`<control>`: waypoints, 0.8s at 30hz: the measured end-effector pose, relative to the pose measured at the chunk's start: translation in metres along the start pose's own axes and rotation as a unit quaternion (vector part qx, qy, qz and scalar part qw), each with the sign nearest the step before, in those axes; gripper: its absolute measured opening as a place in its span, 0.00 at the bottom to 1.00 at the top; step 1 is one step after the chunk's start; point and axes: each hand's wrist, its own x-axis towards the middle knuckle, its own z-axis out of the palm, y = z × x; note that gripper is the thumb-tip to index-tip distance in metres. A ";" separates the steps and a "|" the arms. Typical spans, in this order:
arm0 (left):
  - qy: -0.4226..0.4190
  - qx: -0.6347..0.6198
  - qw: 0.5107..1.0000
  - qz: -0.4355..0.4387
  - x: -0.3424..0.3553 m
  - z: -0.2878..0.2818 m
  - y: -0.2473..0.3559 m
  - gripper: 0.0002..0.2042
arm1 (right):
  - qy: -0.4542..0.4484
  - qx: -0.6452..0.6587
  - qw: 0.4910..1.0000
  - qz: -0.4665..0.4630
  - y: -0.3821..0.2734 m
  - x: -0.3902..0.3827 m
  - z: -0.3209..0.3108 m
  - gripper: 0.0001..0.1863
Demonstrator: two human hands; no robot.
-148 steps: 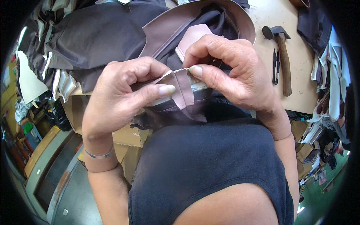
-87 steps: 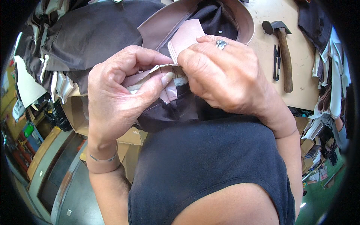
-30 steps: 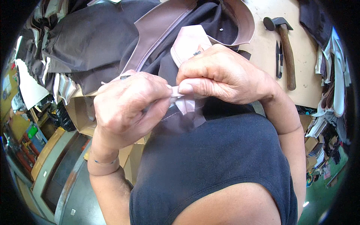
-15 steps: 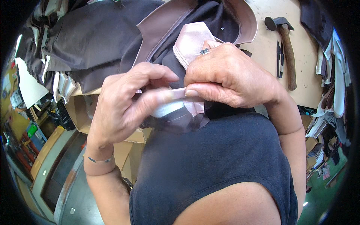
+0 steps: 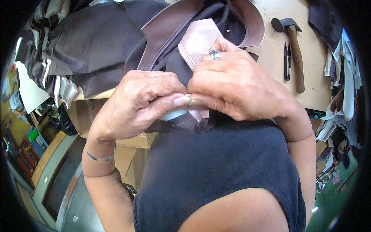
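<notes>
My left hand (image 5: pixel 145 102) and my right hand (image 5: pixel 235 87) meet thumb to thumb in front of my body. Both are closed, pinching the edge of a pale pink leather piece with dark lining. Its pink panel (image 5: pixel 201 36), with a zipper-like stitched edge, stands up beyond my right hand. Dark lining (image 5: pixel 189 124) hangs below my thumbs, with a pale patch beside it. The pinched edge itself is mostly covered by my fingers. Behind lies a mauve leather part (image 5: pixel 160 36) with a curved strap-like section and dark cloth inside.
A hammer (image 5: pixel 296 58) lies on the tan table (image 5: pixel 317 77) at the right, beside a slim black pointed tool (image 5: pixel 287 62). Dark material (image 5: pixel 96 46) is spread at the far left. Stacked pieces (image 5: pixel 342 77) hang at the right edge. A cardboard box (image 5: pixel 129 158) stands below.
My left thumb and fingers have closed onto the leather edge and moved right, up against my right thumb. My right hand keeps its pinch, turned slightly.
</notes>
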 end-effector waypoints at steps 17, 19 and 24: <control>0.163 0.213 0.957 -0.113 0.019 -0.010 -0.059 0.10 | -0.124 0.069 0.987 0.071 -0.029 -0.006 0.004 0.12; 0.189 0.210 0.951 -0.123 0.034 0.002 -0.069 0.12 | -0.121 0.079 0.988 0.060 -0.032 -0.010 0.007 0.11; 0.258 0.190 0.946 -0.054 0.043 0.017 -0.080 0.13 | -0.095 0.108 0.989 -0.026 -0.039 -0.023 0.008 0.08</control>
